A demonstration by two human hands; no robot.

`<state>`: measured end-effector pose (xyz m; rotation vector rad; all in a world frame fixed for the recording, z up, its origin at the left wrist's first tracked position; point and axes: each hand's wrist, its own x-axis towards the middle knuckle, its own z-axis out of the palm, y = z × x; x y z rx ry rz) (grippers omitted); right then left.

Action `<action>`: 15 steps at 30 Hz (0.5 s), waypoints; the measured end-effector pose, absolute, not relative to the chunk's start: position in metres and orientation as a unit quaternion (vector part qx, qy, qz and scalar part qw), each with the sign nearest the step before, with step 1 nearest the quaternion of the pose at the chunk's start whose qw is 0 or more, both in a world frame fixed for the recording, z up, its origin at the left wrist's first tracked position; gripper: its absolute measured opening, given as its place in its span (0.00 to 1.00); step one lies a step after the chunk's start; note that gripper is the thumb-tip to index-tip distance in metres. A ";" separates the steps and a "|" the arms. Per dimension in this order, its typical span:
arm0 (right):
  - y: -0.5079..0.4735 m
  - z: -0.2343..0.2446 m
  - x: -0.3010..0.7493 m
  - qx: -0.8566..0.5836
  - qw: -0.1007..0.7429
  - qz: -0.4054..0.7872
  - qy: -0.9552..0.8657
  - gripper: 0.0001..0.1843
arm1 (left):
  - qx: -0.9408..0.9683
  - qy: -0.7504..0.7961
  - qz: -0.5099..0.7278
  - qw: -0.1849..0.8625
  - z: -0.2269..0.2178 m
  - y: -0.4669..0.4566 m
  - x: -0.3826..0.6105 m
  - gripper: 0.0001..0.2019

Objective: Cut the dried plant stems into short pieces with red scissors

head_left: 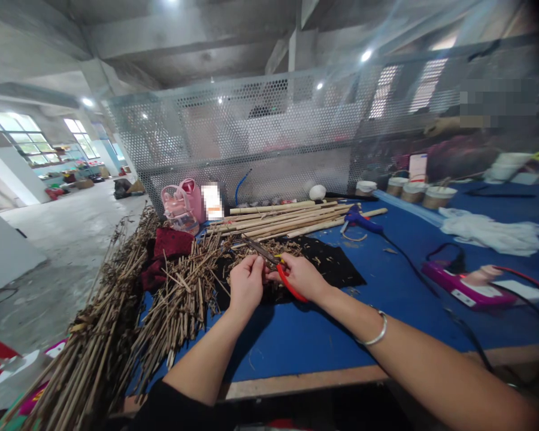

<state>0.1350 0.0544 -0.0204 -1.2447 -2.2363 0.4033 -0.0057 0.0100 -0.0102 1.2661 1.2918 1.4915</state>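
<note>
My right hand (300, 276) is closed around red-handled shears (291, 286), which also show a bit of yellow near the pivot. Their dark blades (257, 246) point up and left, passing just over the fingers of my left hand (246, 280). Those fingers are pinched together, and whatever they hold is hidden. Both hands are over a black cloth (336, 263) strewn with dry plant scraps (296, 246). Just left of my left hand lies a heap of cut dry stalks (179, 305).
Long pale sticks (291, 220) lie behind the scraps, beside a blue glue gun (359, 219) with a trailing cord. A purple power strip (467, 293) sits on the right. Tall dry stalks (103, 311) lean at the left edge. A perforated metal screen (251, 137) stands behind.
</note>
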 end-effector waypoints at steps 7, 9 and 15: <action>0.050 -0.019 0.132 -0.437 0.268 0.136 -0.848 0.19 | 0.493 0.508 0.590 0.389 -0.016 0.015 -0.007 0.11; 0.049 -0.019 0.132 -0.422 0.279 0.134 -0.853 0.19 | 0.503 0.508 0.584 0.386 -0.017 0.015 -0.008 0.10; 0.052 -0.021 0.134 -0.457 0.252 0.156 -0.839 0.18 | 0.515 0.524 0.574 0.361 -0.015 0.014 -0.009 0.11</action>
